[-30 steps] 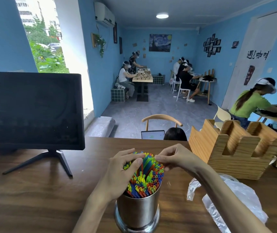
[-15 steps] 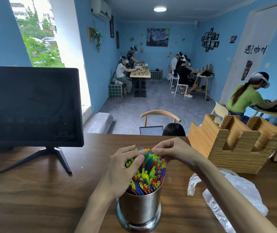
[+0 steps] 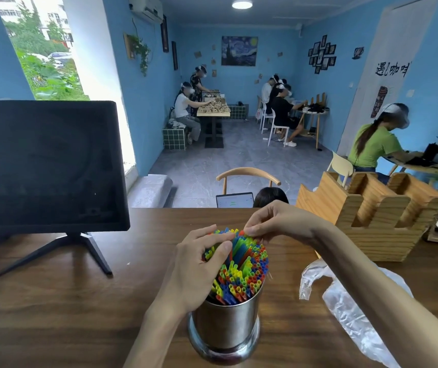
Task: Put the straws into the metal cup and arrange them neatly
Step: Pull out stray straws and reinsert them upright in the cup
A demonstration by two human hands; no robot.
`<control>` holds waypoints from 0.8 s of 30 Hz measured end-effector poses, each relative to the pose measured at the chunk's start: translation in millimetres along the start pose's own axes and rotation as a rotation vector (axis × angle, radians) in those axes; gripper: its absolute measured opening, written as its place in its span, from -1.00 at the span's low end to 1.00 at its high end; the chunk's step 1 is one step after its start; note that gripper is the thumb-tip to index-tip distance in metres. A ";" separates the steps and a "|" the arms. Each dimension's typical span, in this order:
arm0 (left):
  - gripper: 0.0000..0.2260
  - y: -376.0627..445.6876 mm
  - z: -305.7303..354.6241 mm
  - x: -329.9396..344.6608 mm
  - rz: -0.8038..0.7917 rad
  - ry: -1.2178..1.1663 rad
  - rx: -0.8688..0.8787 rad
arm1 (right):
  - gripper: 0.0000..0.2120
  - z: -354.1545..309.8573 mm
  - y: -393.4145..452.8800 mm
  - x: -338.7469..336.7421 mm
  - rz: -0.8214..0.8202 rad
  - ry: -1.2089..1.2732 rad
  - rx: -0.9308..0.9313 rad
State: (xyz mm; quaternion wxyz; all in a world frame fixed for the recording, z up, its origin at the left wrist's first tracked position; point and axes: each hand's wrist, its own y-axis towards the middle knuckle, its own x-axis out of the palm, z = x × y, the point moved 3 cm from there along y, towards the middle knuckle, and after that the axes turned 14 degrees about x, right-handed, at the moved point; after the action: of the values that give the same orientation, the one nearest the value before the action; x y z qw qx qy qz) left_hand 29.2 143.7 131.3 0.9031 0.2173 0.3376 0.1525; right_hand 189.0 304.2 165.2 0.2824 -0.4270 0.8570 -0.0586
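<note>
Standing near the front edge of the wooden counter (image 3: 53, 309), the metal cup (image 3: 225, 325) is already holding the full bundle of coloured straws (image 3: 241, 272), so the arranging step is under way. The left hand (image 3: 196, 266) is curling round the bundle's left side while the right hand (image 3: 279, 224) is pinching tips at the far rim; levelling the tall, leaning far straws is probably coming next.

A dark wooden table (image 3: 53, 314) carried everything. The metal cup (image 3: 225, 328) stood on it near the front edge. Left of the cup and farther back stood a black monitor (image 3: 45, 166) on a tripod foot. Right of the cup lay a crumpled clear plastic bag (image 3: 350, 309); behind that bag sat a wooden holder (image 3: 372, 219).
</note>
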 end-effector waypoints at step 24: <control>-0.86 0.4 -1.0 -0.7 -0.006 -0.024 0.045 | -0.83 -7.5 -8.0 6.2 0.153 -0.089 -0.013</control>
State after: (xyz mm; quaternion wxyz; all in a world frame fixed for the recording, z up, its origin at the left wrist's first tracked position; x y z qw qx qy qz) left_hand 27.9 144.0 131.2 0.9024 0.2386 0.3308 0.1393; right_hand 187.6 293.5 171.5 0.3211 -0.3642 0.8741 -0.0123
